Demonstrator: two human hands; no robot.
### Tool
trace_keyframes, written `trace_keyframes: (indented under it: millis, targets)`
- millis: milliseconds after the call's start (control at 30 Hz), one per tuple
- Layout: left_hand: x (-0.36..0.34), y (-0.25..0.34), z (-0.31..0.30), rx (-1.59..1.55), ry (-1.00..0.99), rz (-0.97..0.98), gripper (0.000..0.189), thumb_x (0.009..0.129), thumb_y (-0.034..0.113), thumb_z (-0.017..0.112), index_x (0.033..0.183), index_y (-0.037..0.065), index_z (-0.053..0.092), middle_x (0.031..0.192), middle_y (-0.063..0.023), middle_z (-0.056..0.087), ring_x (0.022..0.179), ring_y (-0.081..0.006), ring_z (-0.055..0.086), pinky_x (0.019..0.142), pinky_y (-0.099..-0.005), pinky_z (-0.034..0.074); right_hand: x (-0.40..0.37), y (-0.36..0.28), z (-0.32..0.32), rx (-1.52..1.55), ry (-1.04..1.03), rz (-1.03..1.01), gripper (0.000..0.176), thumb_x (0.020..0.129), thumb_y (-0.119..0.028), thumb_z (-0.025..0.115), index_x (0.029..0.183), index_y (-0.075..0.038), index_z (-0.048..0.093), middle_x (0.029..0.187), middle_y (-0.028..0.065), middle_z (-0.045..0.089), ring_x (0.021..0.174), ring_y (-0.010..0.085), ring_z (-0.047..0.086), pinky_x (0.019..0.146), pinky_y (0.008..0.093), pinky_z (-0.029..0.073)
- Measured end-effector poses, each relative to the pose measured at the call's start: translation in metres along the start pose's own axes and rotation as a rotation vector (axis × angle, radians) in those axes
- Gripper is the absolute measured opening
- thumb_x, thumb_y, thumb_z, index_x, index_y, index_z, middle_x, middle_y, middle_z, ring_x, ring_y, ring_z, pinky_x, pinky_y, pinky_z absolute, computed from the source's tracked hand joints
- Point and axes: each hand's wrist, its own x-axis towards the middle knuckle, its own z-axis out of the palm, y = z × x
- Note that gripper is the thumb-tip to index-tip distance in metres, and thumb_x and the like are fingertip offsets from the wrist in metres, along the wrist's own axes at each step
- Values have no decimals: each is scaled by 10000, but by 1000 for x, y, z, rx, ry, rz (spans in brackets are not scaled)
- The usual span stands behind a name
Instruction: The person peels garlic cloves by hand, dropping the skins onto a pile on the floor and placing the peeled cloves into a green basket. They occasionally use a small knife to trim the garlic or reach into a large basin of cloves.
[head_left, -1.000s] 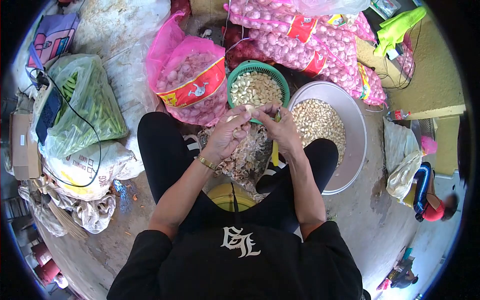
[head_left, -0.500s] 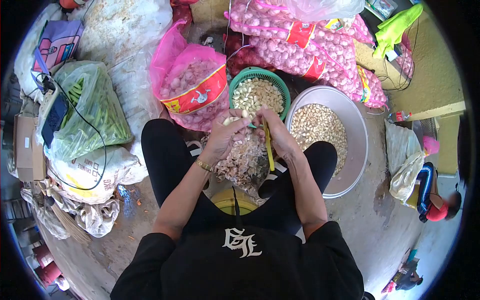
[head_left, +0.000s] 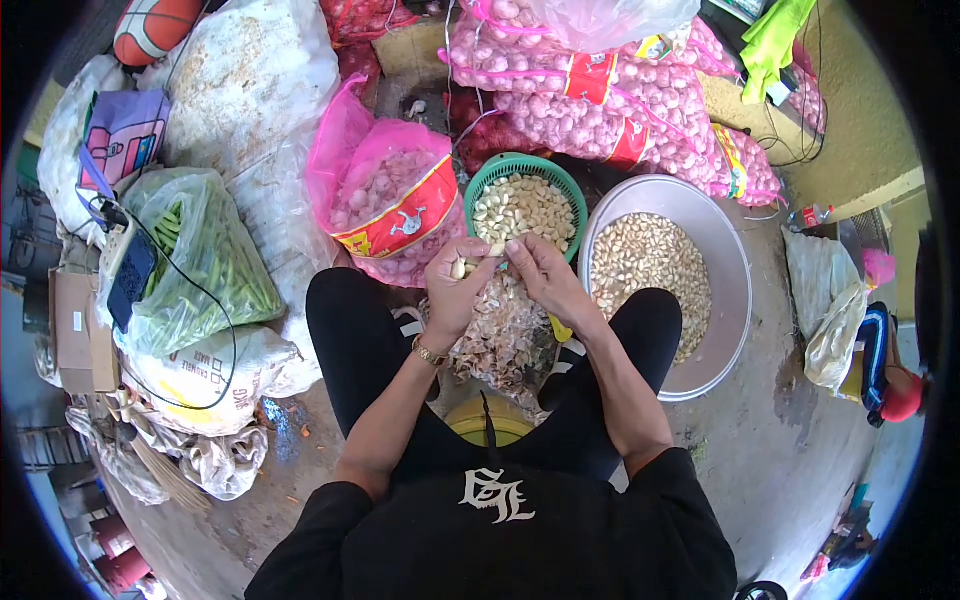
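Note:
My left hand (head_left: 455, 292) is closed around a few garlic cloves (head_left: 460, 269). A pale garlic clove (head_left: 497, 250) is pinched at its fingertips, where my right fingers meet it. My right hand (head_left: 550, 282) is closed too, with the yellow handle of a knife (head_left: 560, 328) showing below the palm; the blade is hidden. Just beyond my hands stands a green basket (head_left: 573, 190) of peeled cloves. Beneath them lies a heap of garlic skins (head_left: 497, 335). To the right, a large pale basin (head_left: 725, 300) contains many cloves.
An opened pink mesh sack of garlic (head_left: 385, 200) stands ahead left, with full garlic sacks (head_left: 640, 110) stacked behind the basket. A plastic bag of green vegetables (head_left: 205, 255) rests at the left. Another person (head_left: 895, 375) is at the far right.
The camera view has shifted, moving the surroundings slightly right and down. My right hand has turned, so less of the yellow handle shows. Both hands still meet at the clove.

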Motion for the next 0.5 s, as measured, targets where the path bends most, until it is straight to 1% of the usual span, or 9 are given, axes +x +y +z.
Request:
trace_keyframes:
  millis: [33,67,100,200,300,333,400,433,500]
  targets:
    - [-1,3,2,2,-6,-3,146,827,-52,675,955,-3,626,965,-48,621,776,-59,565,656,-193,476,1,1,-1,-63,6,-31,324,1020,-316,486,912,-17,547,730,21,503,665,94,464,597,261,405]
    - [-3,6,2,-15,-35,-11,142,826,-56,672,952,-3,630,987,-45,612,816,-65,564,697,-198,477,1,1,-2,-127,11,-61,335,1010,-302,511,917,15,569,729,67,534,677,119,499,628,291,439]
    - [-4,10,3,-32,-62,-17,139,826,-60,668,949,-3,634,1009,-42,604,856,-72,563,738,-203,477,1,1,-2,-124,14,-60,335,1010,-302,511,917,15,569,729,67,534,677,119,499,628,291,439]
    - [-3,9,3,1,-72,14,151,827,-56,670,966,-7,640,1001,-38,608,841,-68,566,711,-202,476,-1,-1,-4,-111,13,-57,355,1009,-303,513,877,23,567,690,65,496,661,112,472,604,292,422]
    - [-2,13,1,53,-109,-10,150,833,-48,668,976,-6,652,1000,-37,611,840,-64,563,714,-202,468,-1,-2,-8,-126,-13,-11,364,1012,-315,504,869,13,567,672,37,478,650,107,444,577,289,397]
    - [-2,16,1,53,-111,-9,150,833,-48,668,976,-6,652,1000,-37,611,840,-64,563,714,-202,468,0,-4,-8,-86,-23,10,378,1016,-327,495,861,9,568,668,22,472,643,104,433,566,286,384]
    - [-4,22,1,-8,-116,-119,144,843,-34,665,983,-2,662,1003,-40,617,841,-66,564,724,-204,460,1,-2,-9,-46,-33,34,392,1019,-339,486,853,6,569,664,8,465,636,101,421,554,283,371]
    - [-5,22,0,-8,-117,-121,144,843,-34,665,983,-2,662,1003,-40,617,841,-66,564,724,-204,460,3,4,-8,-14,-49,33,407,1020,-352,481,842,4,567,663,1,465,631,97,417,554,278,369]
    - [-4,21,0,74,-120,-3,132,852,-22,660,983,-6,659,1005,-57,627,840,-80,570,737,-216,458,5,5,-8,15,-65,27,422,1020,-365,476,831,1,564,663,-7,464,627,94,413,554,274,367]
